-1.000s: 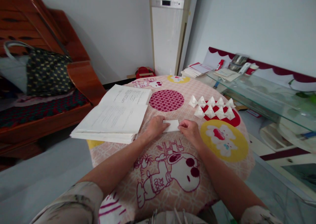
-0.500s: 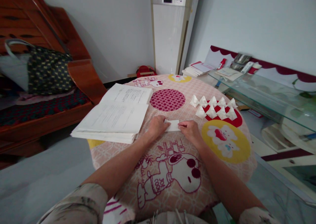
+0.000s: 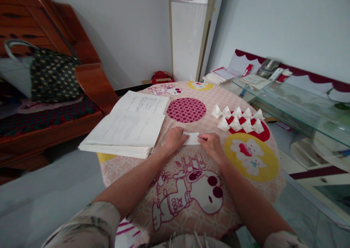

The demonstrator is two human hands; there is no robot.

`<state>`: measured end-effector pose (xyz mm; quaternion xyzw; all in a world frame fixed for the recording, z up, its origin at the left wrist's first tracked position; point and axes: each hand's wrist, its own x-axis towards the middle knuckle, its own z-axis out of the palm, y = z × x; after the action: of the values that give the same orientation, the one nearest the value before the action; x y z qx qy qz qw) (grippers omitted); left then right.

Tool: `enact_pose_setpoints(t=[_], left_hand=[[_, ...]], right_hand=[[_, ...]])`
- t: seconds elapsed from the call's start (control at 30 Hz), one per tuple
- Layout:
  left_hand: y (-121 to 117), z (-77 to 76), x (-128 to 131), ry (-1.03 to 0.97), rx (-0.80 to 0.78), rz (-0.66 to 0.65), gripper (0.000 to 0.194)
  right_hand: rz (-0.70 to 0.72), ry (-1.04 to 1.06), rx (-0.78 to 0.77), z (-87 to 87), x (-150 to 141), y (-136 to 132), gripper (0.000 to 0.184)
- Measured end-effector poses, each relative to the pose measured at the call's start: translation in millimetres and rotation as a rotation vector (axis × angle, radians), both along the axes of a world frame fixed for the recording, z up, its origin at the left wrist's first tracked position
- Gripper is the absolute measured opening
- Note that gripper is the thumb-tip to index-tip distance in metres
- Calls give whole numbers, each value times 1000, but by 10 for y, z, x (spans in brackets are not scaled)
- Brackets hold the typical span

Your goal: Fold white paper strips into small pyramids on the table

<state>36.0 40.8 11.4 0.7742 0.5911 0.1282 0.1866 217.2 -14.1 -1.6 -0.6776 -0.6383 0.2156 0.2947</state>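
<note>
Left hand [image 3: 175, 139] and right hand [image 3: 212, 145] are apart, each clamped on one end of a small white paper strip [image 3: 192, 139], which lies between them at the tablecloth [image 3: 124, 171]. The two-ended hold appears to keep the strip flat and square; fingertips underneath are hidden. To the left, an open book [image 3: 128, 127] lies flat near the left forearm, presumably set aside to leave the middle for both hands. Beyond the right hand, nine peaked paper pieces [image 3: 235, 125] stand in two rows, an arrangement that likely prevents crushing and eases counting
</note>
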Motion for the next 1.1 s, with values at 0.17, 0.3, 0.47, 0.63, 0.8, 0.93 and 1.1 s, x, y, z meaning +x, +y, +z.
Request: enact_pose_setpoints(t=[0.17,0.3,0.47,0.63,0.8,0.93,1.1], left_hand=[[-12,38,15,82,-26,0,27],[-9,32,17,87,-26,2,29],[3,6,16,54,-4,3,26],[5,-21,-47,-49,9,0,24],[-22,-72,-209,-187,31,3,35],[-20,-160,-280,-259,220,-113,37],[25,-241,-245,-344,288,-525,30]], right_hand=[[-13,-87,-47,60,-37,-5,31],[-12,-164,-85,109,-81,-2,33],[-4,-250,-102,142,-114,14,30],[18,-318,-122,163,-115,11,23],[24,-306,-112,128,-81,-3,20],[18,-324,-114,117,-73,-8,24],[24,-340,-117,123,-79,-4,25]])
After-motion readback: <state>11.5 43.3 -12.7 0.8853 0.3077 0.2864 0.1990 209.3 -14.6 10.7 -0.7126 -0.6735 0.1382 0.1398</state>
